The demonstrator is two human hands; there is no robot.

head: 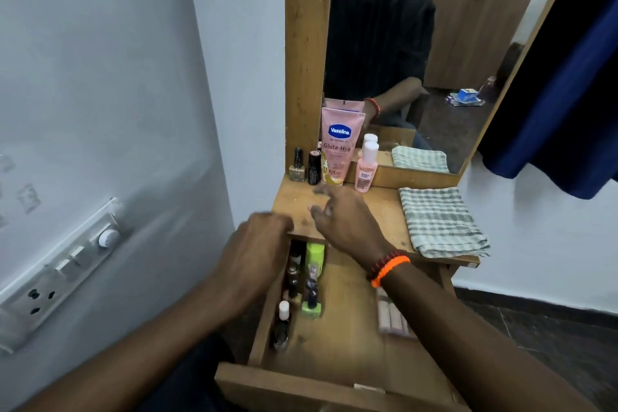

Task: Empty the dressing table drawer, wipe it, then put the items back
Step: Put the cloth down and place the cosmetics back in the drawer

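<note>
The wooden drawer (347,344) stands pulled out under the dressing table top (384,207). Along its left side lie several small nail polish bottles (283,321) and a green tube (314,264); a pink palette (391,318) shows at the right, partly under my forearm. My left hand (257,251) reaches into the drawer's back left corner below the tabletop edge, its fingertips hidden and blurred. My right hand (344,221) hovers over the tabletop with fingers loosely spread, holding nothing. A folded checked cloth (441,221) lies on the tabletop at the right.
Against the mirror (434,60) stand a nail polish bottle (297,165), a dark tube (314,167), a pink Vaseline tube (339,147) and a pink bottle (366,167). A switch panel (63,271) is on the left wall. A blue curtain (568,94) hangs at the right.
</note>
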